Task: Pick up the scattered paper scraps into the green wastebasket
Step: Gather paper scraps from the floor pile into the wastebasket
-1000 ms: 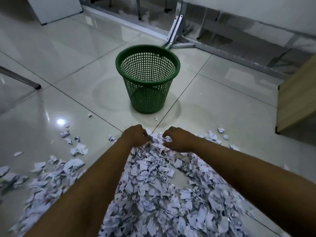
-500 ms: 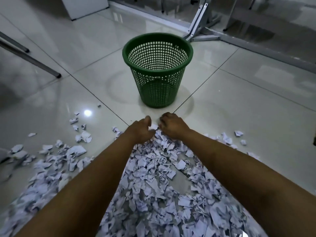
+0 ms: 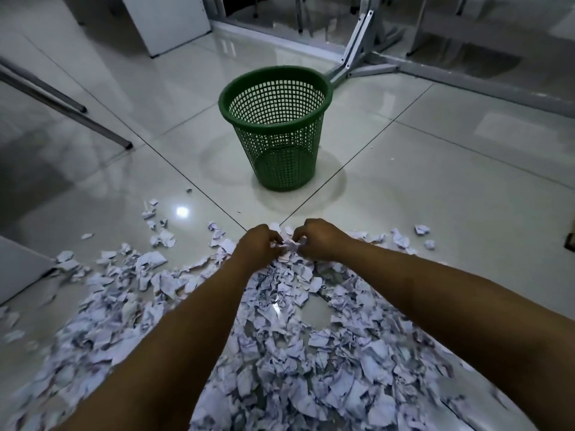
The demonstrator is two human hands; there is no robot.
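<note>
A wide heap of white crumpled paper scraps (image 3: 280, 331) covers the tiled floor in front of me. At its far edge my left hand (image 3: 259, 245) and my right hand (image 3: 320, 239) sit close together, fingers curled around a small bunch of scraps (image 3: 287, 244) gathered between them. The green mesh wastebasket (image 3: 298, 169) stands upright on the floor just beyond my hands; I see no paper inside it.
Slanted metal chair or table legs (image 3: 77, 110) reach the floor at the left. A grey metal frame base (image 3: 357, 70) lies behind the basket. A white cabinet (image 3: 168, 23) stands at the back. Stray scraps (image 3: 161, 237) dot the floor left and right (image 3: 421, 230).
My hands have drawn together at the far edge of the heap and closed on a bunch of scraps. The view has shifted, so the basket sits further off and more to the centre.
</note>
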